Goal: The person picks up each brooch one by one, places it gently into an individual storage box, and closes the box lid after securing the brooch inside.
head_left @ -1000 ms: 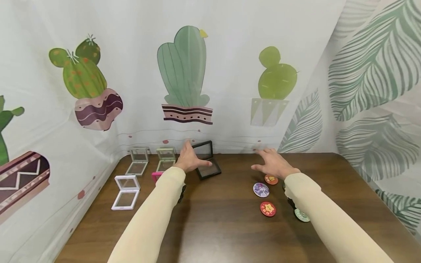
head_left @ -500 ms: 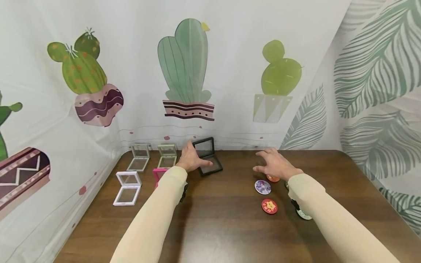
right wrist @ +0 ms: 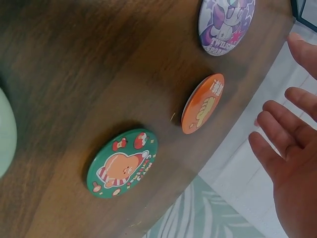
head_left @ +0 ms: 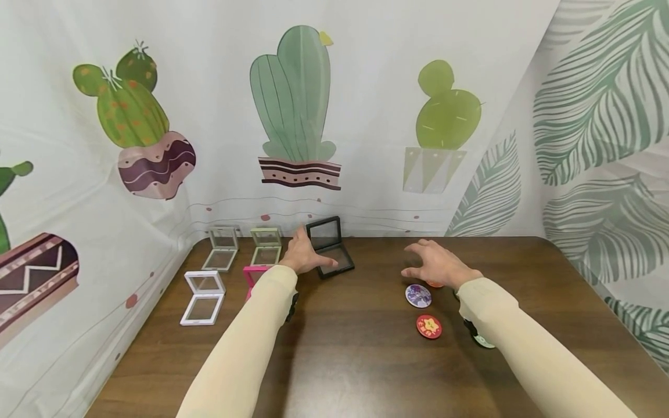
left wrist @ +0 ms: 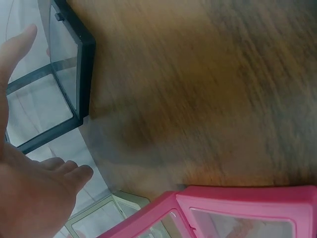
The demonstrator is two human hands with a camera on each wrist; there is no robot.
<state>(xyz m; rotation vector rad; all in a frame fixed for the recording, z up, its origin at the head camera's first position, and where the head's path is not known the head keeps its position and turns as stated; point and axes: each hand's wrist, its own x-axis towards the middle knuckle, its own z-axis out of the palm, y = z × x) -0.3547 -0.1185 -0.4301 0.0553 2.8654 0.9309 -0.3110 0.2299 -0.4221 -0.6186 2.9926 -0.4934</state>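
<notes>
My left hand [head_left: 305,253] hovers beside a black hinged display frame [head_left: 335,260], thumb and fingers spread apart and holding nothing. Below that hand, a pink display frame [left wrist: 247,201] shows large in the left wrist view; my left sleeve partly hides it in the head view. My right hand [head_left: 436,264] is held above the round badges, its fingers parted around nothing. Nearest to it are an orange badge [right wrist: 203,104] and a purple badge [head_left: 418,296]. A red badge with a yellow star [head_left: 429,327] lies closer to me, and a dark green badge [right wrist: 124,163] appears in the right wrist view.
Three more frames stand unfolded at the left: a white one [head_left: 202,298], a grey one [head_left: 221,249] and a light green one [head_left: 266,247]. A pale green badge [head_left: 484,342] is partly under my right sleeve. A printed cloth [head_left: 366,116] hangs behind the wooden table [head_left: 345,360].
The head view has tipped down slightly, so the scene sits a little higher and the orange badge is more covered by my right hand. Both hands keep nearly the same pose.
</notes>
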